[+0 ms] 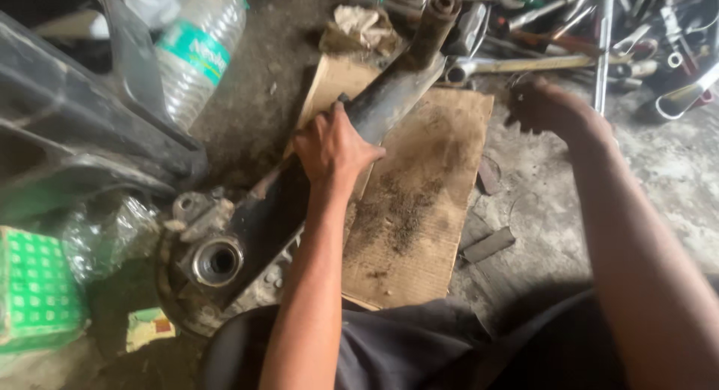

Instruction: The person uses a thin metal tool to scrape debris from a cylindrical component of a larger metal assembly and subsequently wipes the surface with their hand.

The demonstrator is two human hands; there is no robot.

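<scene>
Swing arm (pixel 299 188) lies diagonally, lower left to upper centre, over cardboard (pixel 419 203). Left hand (pixel 333 146) presses palm-down, fingers curled over it. Right hand (pixel 547 105), grip unclear, reaches tool pile (pixel 599 30). Step: bracing, tool selection. Next needs 1 fitting wrench.

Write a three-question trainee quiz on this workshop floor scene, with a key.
1. True or false: the left hand rests on the long black metal arm part lying across the brown cardboard sheet.
2. Which lies nearest the right hand? A) the clear plastic water bottle B) the pile of steel wrenches C) the green patterned box
3. Fill in: the dark grit lies on the ____.

Key: 1 true; 2 B; 3 cardboard.
</scene>
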